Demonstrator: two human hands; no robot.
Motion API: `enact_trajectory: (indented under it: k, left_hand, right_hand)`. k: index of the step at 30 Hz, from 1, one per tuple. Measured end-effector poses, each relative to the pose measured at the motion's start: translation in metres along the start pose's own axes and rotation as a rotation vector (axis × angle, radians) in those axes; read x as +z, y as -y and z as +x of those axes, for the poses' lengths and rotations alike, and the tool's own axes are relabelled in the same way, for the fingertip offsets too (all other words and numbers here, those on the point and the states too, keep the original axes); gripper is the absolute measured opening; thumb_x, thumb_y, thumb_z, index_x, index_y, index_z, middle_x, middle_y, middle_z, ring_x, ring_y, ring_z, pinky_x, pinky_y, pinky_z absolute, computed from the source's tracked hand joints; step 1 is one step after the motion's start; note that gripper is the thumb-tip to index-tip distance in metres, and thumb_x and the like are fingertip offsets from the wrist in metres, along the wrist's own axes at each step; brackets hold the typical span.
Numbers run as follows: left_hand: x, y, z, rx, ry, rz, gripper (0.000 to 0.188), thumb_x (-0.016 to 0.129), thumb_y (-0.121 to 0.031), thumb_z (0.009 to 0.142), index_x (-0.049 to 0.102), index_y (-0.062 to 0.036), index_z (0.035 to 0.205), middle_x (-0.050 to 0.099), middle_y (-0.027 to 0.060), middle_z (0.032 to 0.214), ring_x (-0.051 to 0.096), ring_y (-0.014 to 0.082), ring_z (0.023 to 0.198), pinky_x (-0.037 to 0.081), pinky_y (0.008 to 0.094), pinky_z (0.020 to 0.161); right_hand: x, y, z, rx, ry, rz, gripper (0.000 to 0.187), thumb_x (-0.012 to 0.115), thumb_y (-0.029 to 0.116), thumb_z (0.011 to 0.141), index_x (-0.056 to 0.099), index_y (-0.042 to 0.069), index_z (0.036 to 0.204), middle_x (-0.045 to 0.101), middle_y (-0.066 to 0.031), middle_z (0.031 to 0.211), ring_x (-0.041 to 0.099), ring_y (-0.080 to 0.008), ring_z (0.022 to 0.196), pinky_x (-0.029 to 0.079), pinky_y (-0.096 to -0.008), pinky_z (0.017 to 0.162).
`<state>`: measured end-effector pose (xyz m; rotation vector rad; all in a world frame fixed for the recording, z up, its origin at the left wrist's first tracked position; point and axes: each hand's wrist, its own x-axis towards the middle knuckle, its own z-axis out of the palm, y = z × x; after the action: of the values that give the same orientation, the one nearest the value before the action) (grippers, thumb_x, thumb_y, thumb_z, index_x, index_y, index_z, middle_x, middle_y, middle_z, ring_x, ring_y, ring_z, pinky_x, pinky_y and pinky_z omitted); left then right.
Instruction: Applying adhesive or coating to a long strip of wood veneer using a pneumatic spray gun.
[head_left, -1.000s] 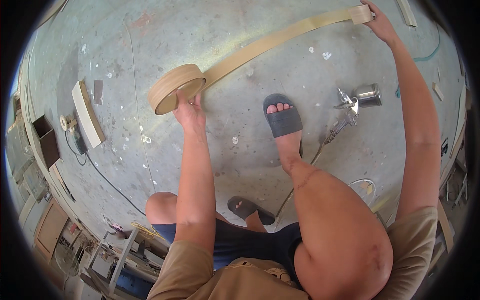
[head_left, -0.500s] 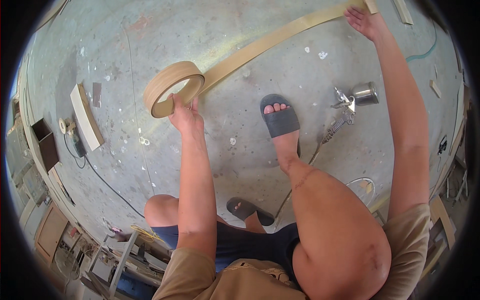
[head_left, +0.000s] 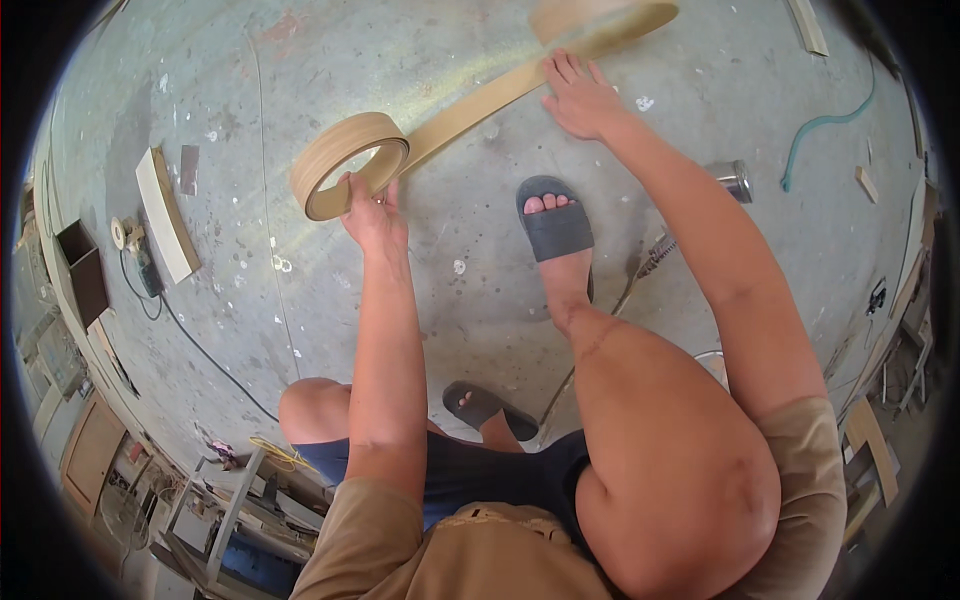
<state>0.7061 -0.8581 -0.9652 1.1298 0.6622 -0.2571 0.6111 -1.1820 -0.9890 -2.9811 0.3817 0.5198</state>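
Note:
A roll of wood-grain edge banding is tilted on its side at the left of centre. My left hand grips its lower rim, thumb inside the ring and fingers around the outside. From the roll an unwound strip runs up and to the right along the floor. On this strip my right hand rests with its fingers stretched out, touching the edge and holding nothing. Beyond that hand the far end of the banding curls back in a loop, partly blurred.
My sandalled foot stands below the strip. A spray gun's metal cup shows past my right forearm, which hides most of the gun. A teal hose lies right. At left are a corded power tool, a pale board and a brown box.
My right hand has moved left and nearer along the strip, letting go of its far end. That end has sprung back into a loop. My left hand stays on the roll.

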Motion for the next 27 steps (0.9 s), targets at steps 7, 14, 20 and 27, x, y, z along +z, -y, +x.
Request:
enact_trajectory:
  k: [7, 14, 20, 27]
  left_hand:
    - [-0.014, 0.014, 0.009, -0.028, 0.007, -0.08, 0.032, 0.056, -0.012, 0.1, 0.046, -0.0071, 0.131, 0.049, 0.0142, 0.132, 0.058, 0.0341, 0.119, 0.057, 0.0533, 0.096]
    - [-0.022, 0.016, 0.014, -0.055, 0.026, -0.135, 0.036, 0.056, -0.008, 0.099, 0.043, -0.0073, 0.133, 0.049, 0.0143, 0.129, 0.057, 0.0336, 0.117, 0.055, 0.0548, 0.097]
    - [-0.022, 0.017, 0.015, -0.077, -0.01, -0.127, 0.035, 0.054, -0.009, 0.101, 0.043, -0.0101, 0.134, 0.049, 0.0128, 0.13, 0.056, 0.0347, 0.12, 0.052, 0.0579, 0.101]
    - [-0.018, 0.013, 0.009, -0.066, 0.065, -0.112, 0.036, 0.056, -0.01, 0.1, 0.043, -0.0086, 0.134, 0.051, 0.0119, 0.128, 0.058, 0.0326, 0.118, 0.054, 0.0535, 0.1]
  right_hand:
    - [-0.027, 0.033, 0.006, 0.121, 0.204, 0.02, 0.07, 0.04, 0.045, 0.101, 0.025, 0.003, 0.154, 0.024, -0.017, 0.161, 0.017, -0.0299, 0.151, 0.014, -0.0499, 0.122]
    - [0.019, 0.097, -0.022, -0.064, -0.13, 0.147, 0.071, 0.048, 0.042, 0.099, 0.028, -0.001, 0.152, 0.032, -0.0209, 0.156, 0.031, -0.0331, 0.145, 0.02, -0.0488, 0.12]
    - [-0.012, 0.1, -0.018, -0.028, 0.22, 0.109, 0.066, 0.052, 0.042, 0.096, 0.037, 0.003, 0.148, 0.034, -0.0166, 0.155, 0.026, -0.0293, 0.147, 0.021, -0.0484, 0.12]
    - [-0.023, 0.087, -0.027, 0.039, -0.204, 0.551, 0.063, 0.056, 0.043, 0.094, 0.045, 0.001, 0.141, 0.041, -0.0196, 0.151, 0.044, -0.0334, 0.135, 0.04, -0.0419, 0.109]
